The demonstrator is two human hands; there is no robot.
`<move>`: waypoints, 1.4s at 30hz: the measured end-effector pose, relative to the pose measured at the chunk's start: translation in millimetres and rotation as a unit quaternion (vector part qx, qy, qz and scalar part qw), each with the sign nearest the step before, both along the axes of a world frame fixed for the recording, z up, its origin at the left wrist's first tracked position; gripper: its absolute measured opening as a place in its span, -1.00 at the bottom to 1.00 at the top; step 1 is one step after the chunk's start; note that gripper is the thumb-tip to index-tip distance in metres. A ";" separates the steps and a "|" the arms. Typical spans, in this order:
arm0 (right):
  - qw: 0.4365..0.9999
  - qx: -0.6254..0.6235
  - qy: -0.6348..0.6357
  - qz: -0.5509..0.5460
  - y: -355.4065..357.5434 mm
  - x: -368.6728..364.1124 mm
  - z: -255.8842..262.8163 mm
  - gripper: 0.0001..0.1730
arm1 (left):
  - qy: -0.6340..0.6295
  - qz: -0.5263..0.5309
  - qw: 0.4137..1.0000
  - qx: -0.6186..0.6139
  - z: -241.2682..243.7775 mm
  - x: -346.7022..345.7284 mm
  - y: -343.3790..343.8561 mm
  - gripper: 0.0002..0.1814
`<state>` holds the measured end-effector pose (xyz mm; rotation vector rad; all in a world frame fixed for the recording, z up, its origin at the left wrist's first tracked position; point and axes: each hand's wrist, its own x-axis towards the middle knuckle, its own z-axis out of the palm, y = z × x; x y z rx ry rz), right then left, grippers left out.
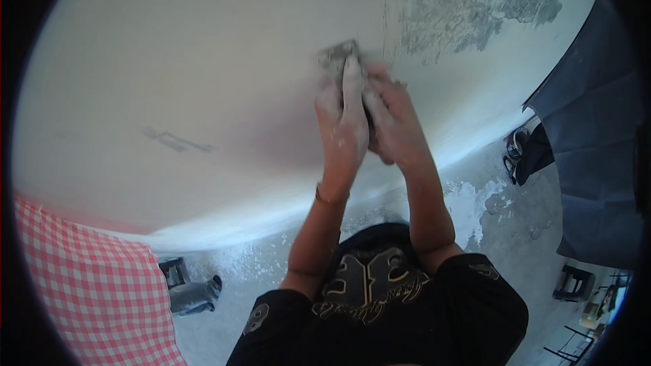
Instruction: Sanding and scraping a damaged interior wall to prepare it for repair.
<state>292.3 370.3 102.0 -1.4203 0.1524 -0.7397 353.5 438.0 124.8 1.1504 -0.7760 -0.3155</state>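
Both hands are raised together against a white plastered wall (213,61). My left hand (342,112), dusted white, presses a flat grey scraper (336,56) to the wall, one finger stretched along its blade. My right hand (394,112) closes around the scraper's dark handle, which is mostly hidden between the palms. The blade is slightly blurred. Up and to the right of the hands, the wall has a rough grey patch (473,10) where the white coat is gone. A small grey smear (178,141) marks the wall to the left.
A pink-and-white checked cloth (101,284) hangs at the left, a dark sheet (595,162) at the right. Beyond them show a person's lower leg (196,295), dark trousers and shoes (529,155), and a black plastic stool (573,283). White spatters mark the concrete floor (244,269).
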 end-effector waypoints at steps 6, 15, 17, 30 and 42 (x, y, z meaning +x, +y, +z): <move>0.997 0.017 0.080 -0.014 3.3 -15.9 -29.7 -0.63 | 0.113 0.040 0.993 0.000 -101.8 -50.7 18.3 -0.52; 0.983 0.133 0.007 0.128 4.8 -0.4 -17.4 -0.67 | 0.017 0.025 0.978 0.207 -83.5 -33.2 56.6 -0.67; 0.982 0.113 0.015 0.149 2.2 -3.5 -15.0 -0.70 | 0.033 -0.005 0.991 0.129 -90.7 -29.6 60.5 -0.65; 0.992 0.098 -0.048 -0.063 -36.2 -8.0 -1.8 -0.67 | 0.163 -0.149 0.968 0.121 -67.7 -34.9 -6.6 -0.54; 0.988 0.071 -0.035 -0.134 -50.7 -3.3 -1.3 -0.71 | 0.126 -0.108 0.981 0.099 -55.2 -36.5 -23.6 -0.46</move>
